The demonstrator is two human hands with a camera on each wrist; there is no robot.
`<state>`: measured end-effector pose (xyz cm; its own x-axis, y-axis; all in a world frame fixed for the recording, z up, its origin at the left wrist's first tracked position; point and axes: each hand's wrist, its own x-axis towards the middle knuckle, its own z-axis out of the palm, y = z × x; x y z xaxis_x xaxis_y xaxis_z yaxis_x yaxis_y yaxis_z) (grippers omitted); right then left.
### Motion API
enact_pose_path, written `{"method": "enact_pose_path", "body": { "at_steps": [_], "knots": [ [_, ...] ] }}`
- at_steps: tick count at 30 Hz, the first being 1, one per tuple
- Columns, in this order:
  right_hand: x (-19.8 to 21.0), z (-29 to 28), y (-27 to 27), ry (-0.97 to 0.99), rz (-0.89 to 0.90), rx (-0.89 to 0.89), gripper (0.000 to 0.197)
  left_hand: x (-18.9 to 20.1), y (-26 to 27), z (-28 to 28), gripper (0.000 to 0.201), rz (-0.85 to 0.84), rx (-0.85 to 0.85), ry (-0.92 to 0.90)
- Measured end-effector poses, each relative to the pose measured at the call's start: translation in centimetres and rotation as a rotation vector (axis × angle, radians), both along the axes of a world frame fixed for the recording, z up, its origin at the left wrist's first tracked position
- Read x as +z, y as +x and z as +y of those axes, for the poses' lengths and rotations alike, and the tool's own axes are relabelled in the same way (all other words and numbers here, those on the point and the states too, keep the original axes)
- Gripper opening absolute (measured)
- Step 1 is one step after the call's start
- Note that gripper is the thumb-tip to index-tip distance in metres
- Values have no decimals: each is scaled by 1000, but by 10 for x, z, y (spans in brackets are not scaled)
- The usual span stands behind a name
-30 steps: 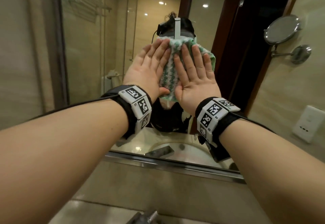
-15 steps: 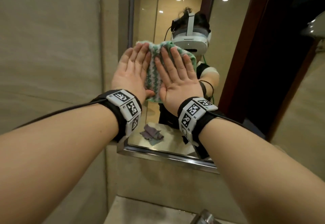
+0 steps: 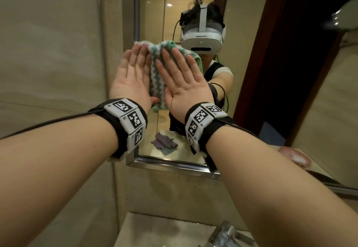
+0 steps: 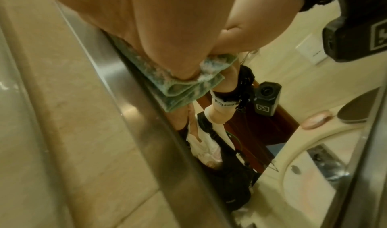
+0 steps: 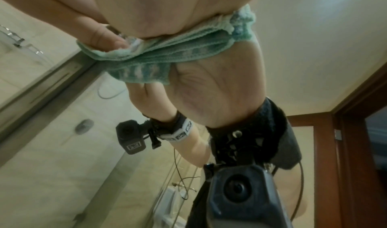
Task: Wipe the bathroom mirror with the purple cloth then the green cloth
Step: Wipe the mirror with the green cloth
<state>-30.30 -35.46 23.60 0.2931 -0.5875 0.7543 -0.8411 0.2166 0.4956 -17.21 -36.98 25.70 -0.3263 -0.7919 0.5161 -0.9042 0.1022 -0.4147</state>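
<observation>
Head view: both hands flat, fingers straight. Left hand (image 3: 131, 78) & right hand (image 3: 182, 83) press the green cloth (image 3: 157, 80) on the mirror (image 3: 249, 52), near its left edge. Purple cloth (image 3: 164, 143) shows in the glass. Cloth could slip down if they push too soft.

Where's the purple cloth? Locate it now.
Head view: the purple cloth shows only as a reflection low in the mirror, crumpled, between the two wrists.

Both hands, left (image 3: 131, 80) and right (image 3: 184, 81), flat, pressing green cloth (image 3: 157, 76) against mirror (image 3: 153, 14).
</observation>
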Motion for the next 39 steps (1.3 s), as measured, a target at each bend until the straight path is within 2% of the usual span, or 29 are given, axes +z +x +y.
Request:
{"method": "enact_pose_path", "body": {
  "at_steps": [7, 23, 32, 39],
  "knots": [
    [-2, 21, -41, -9, 81, 40, 60, -9, -33, 20, 94, 113, -49, 66],
    [-19, 129, -199, -56, 32, -2, 55, -17, -177, 104, 98, 78, -307, 64],
    [-35, 199, -296, -33, 1, -100, 56, -26, -271, 157, 107, 23, -442, 39],
    [-35, 209, -324, -25, 39, -91, 60, -31, -288, 169, 101, 31, -457, 21]
  ]
}}
